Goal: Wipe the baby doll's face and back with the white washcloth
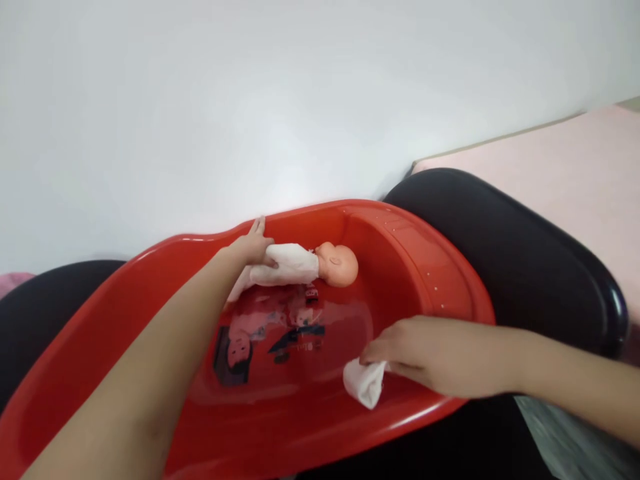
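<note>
A baby doll [339,265] with a bare head and a white garment lies on its side along the far wall of a red plastic baby bathtub [400,267]. My left hand [256,247] grips the doll at its lower body, with two fingers stretched up toward the tub's far rim. Bunched in the closed fingers of my right hand [425,350] is a small white cloth [364,382], held over the near right side of the tub. The doll's legs are partly hidden behind my left forearm.
Printed pictures [270,340] cover part of the tub's floor. Black rounded seats [500,247] flank the tub on both sides. A pale pink surface [565,160] lies at the right, and a white wall [250,107] rises behind.
</note>
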Demonstrator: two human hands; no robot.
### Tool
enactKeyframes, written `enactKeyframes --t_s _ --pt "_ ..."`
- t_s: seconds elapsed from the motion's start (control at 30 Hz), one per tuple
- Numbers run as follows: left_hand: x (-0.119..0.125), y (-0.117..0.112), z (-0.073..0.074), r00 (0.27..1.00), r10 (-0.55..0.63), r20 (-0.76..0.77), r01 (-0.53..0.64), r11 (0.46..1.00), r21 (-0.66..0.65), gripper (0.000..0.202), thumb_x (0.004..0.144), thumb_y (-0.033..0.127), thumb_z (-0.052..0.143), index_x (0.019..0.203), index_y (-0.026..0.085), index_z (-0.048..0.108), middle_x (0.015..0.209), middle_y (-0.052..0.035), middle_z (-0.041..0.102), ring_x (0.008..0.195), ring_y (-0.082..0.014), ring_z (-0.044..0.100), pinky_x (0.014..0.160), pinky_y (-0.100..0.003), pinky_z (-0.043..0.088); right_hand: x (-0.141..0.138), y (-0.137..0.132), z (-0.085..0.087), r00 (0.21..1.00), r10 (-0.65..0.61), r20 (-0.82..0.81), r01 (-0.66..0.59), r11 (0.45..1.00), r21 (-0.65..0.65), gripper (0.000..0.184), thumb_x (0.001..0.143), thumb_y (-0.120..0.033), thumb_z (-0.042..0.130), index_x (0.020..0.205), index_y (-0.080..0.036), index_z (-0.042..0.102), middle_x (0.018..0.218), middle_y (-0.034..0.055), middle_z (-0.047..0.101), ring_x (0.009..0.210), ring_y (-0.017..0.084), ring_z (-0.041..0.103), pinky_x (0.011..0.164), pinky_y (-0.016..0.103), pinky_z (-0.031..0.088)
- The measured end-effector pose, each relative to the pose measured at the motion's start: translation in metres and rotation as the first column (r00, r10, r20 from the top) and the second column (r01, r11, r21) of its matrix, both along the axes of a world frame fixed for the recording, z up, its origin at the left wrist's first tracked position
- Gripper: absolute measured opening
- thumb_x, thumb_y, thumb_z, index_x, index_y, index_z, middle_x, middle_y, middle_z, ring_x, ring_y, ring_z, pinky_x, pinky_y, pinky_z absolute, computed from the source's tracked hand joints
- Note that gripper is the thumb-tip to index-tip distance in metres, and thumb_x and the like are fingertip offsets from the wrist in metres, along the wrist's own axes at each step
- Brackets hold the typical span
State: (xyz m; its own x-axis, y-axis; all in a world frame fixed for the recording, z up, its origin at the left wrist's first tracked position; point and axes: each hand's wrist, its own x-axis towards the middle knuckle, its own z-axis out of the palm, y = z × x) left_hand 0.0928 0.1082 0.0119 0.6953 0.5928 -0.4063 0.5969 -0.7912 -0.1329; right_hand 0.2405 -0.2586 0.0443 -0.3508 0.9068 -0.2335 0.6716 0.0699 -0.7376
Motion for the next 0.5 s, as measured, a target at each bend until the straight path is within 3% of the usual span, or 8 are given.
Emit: enactKeyframes --t_s 0.1,0.23,0.37,0.5 --pt "-0.010 -0.009 0.002 0.999 -0.032 0.006 0.032 0.999 0.043 0.061 0.080 0.054 0.077 0.129 0.017 0.067 0.178 -0.0178 -0.009 0.164 -0.0398 -0.005 0.124 -0.056 0.033 -0.009 -0.014 -0.010 0.999 -0.025 0.027 0.022 0.995 0.097 0.036 0.104 -0.023 0.047 0.120 -0.038 0.076 0.113 -0.0007 0.080 0.099 0.020 0.075 0.092 0.031 0.056" --pt "-0.022 -0.027 0.000 0.994 -0.109 -0.005 0.108 0.987 0.115 0.053 0.085 0.047 0.076 0.128 0.018 0.065 0.178 -0.0217 -0.005 0.165 -0.0377 0.000 0.125 -0.063 0.026 -0.011 -0.012 -0.021 0.997 -0.076 -0.017 0.077 0.989 0.126 0.038 0.103 -0.021 0.046 0.120 -0.037 0.076 0.114 0.0001 0.080 0.098 0.020 0.075 0.091 0.031 0.056" --pt "-0.037 -0.042 -0.010 0.986 -0.164 0.038 0.156 0.976 0.152 0.038 0.089 0.043 0.073 0.121 0.022 0.067 0.179 -0.0171 0.008 0.164 -0.0338 0.015 0.124 -0.058 0.032 -0.011 -0.005 -0.023 0.995 -0.098 -0.001 0.097 0.987 0.125 0.041 0.100 -0.016 0.046 0.117 -0.038 0.077 0.111 -0.0025 0.080 0.095 0.020 0.076 0.089 0.032 0.056" --pt "-0.055 -0.058 -0.025 0.980 -0.168 0.108 0.146 0.972 0.185 0.034 0.096 0.036 0.062 0.127 0.020 0.066 0.174 -0.0205 0.027 0.156 -0.0361 0.037 0.116 -0.052 0.044 -0.013 -0.004 -0.027 0.991 -0.137 -0.012 0.137 0.981 0.138 0.042 0.098 -0.014 0.048 0.117 -0.037 0.078 0.111 -0.0025 0.080 0.095 0.020 0.075 0.088 0.031 0.056"
